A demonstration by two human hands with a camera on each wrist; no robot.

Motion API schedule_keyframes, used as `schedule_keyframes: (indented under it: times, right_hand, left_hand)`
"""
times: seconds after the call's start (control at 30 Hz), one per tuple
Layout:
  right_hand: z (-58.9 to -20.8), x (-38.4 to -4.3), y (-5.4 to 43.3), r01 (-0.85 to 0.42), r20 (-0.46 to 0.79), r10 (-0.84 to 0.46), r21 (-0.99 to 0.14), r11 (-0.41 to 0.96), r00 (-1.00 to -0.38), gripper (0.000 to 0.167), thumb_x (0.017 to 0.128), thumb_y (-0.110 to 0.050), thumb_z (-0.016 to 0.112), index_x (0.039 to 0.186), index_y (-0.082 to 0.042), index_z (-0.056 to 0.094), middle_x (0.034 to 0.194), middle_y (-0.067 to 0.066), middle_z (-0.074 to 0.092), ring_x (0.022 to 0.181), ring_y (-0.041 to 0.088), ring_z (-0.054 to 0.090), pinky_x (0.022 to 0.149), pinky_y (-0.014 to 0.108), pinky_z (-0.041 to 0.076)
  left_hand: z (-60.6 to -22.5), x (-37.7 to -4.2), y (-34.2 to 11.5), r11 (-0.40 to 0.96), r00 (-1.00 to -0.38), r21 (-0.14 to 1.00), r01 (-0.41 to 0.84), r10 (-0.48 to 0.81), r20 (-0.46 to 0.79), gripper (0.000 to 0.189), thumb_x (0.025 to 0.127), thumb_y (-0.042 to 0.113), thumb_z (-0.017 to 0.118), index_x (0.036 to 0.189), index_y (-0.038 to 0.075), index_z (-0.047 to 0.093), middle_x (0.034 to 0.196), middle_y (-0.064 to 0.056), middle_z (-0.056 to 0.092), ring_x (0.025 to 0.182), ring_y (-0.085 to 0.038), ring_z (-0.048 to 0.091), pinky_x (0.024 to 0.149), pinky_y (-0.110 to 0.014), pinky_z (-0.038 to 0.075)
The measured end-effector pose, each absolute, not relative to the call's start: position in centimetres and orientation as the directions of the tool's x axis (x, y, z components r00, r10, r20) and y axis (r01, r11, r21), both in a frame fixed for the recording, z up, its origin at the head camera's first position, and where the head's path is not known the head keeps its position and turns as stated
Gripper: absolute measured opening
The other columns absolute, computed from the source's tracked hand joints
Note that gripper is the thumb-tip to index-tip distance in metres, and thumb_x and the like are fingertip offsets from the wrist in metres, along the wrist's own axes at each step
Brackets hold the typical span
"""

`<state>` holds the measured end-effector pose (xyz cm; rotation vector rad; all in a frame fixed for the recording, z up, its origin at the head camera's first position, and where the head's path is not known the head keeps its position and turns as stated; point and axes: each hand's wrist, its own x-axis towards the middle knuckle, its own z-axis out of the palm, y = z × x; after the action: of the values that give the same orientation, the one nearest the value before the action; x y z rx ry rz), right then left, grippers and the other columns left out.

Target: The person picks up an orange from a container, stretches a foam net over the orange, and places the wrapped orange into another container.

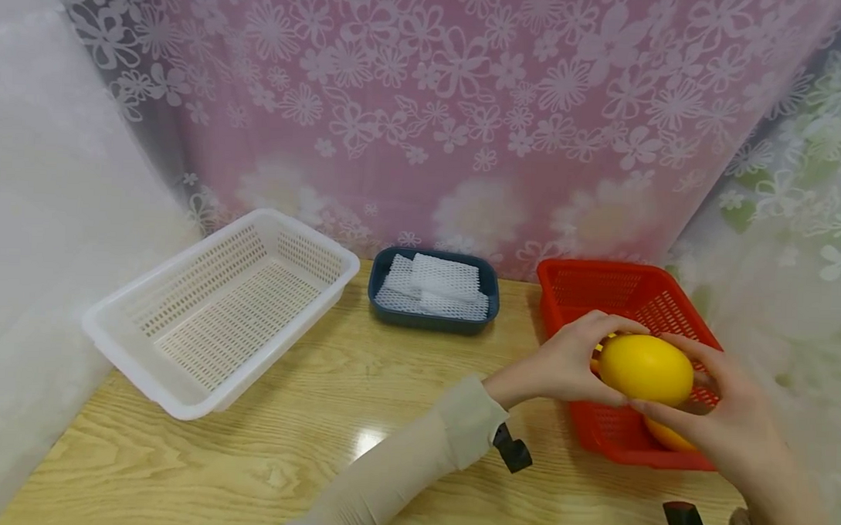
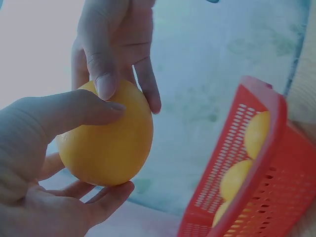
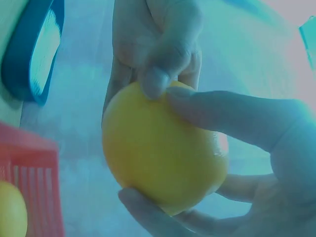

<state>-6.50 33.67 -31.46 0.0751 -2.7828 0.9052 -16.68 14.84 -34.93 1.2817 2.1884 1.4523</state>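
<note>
Over the red basket [image 1: 690,314], a smooth rounded yellow fruit [image 1: 646,369] is held between both hands. My left hand [image 1: 575,362] grips its left side, with the thumb across the near face and the fingers curled round behind. The right hand [image 1: 735,416] grips the opposite side, and the two thumbs meet on the fruit [image 2: 111,143] in the left wrist view. Several more yellow fruits [image 2: 236,178] lie inside the basket, partly hidden by its wall. Part of one such fruit [image 1: 668,436] shows below the hands in the head view.
A white perforated basket [image 1: 278,358] stands on the left of the wooden table [image 1: 247,457]. At the back middle sits a dark blue tray [image 1: 428,322] holding white foam net sleeves [image 1: 444,283]. Floral curtains [image 1: 432,124] hang behind and at the sides.
</note>
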Motion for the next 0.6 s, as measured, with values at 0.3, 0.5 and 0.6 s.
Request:
schedule_keyframes:
  times: [0.3, 0.5, 0.6]
  right_hand:
    - [-31.2, -6.5, 28.7, -0.272, 0.379, -0.015, -0.637, 0.721, -0.925, 0.082, 0.072, -0.001, 0.088, 0.144, -0.014, 0.05, 0.13, -0.002, 0.046, 0.104, -0.002, 0.048, 0.077, 0.004, 0.044]
    - [-32.1, -7.7, 25.6, -0.427, 0.488, -0.077, -0.665, 0.613, -0.869, 0.086, 0.064, 0.016, 0.085, 0.141, -0.006, 0.052, 0.131, 0.001, 0.049, 0.111, 0.009, 0.049, 0.086, 0.008, 0.044]
    - [-32.8, -8.4, 24.3, -0.456, 0.504, -0.087, -0.676, 0.579, -0.859, 0.087, 0.065, 0.015, 0.085, 0.142, -0.007, 0.051, 0.132, 0.004, 0.049, 0.113, 0.011, 0.048, 0.09, 0.01, 0.043]
  left_hand:
    - [-35.6, -16.2, 10.4, -0.012, -0.63, 0.843, 0.538, 0.659, 0.411, 0.076, 0.076, 0.008, 0.085, 0.141, 0.013, 0.046, 0.133, -0.002, 0.049, 0.11, -0.002, 0.048, 0.09, -0.012, 0.045]
    - [-37.2, -15.8, 7.8, -0.244, -0.714, 0.906, 0.345, 0.558, 0.422, 0.079, 0.073, -0.011, 0.081, 0.141, 0.009, 0.045, 0.137, -0.007, 0.047, 0.111, -0.011, 0.055, 0.092, -0.025, 0.05]
    - [-38.2, -15.7, 6.6, -0.309, -0.748, 0.903, 0.297, 0.512, 0.421, 0.081, 0.073, -0.013, 0.08, 0.142, 0.011, 0.045, 0.138, -0.006, 0.047, 0.113, -0.014, 0.055, 0.094, -0.029, 0.051]
